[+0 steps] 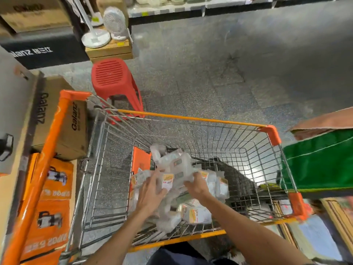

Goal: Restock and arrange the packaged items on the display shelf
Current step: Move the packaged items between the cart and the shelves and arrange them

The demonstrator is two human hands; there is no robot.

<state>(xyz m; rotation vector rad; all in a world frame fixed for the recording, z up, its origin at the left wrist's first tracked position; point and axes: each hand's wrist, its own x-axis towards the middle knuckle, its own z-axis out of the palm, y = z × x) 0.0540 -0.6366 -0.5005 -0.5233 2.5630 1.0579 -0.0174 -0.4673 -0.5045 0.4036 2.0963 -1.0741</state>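
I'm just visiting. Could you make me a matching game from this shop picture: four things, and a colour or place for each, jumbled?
Things:
1. stool
2. bag
3. cart rim
4. packets

Matches:
a. green
b. gripped by the left hand and right hand
c. red
d. orange

Pairs: 1-c, 2-a, 3-d, 4-b

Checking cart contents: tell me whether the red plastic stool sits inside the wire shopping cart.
No, the red plastic stool stands on the floor outside the wire shopping cart.
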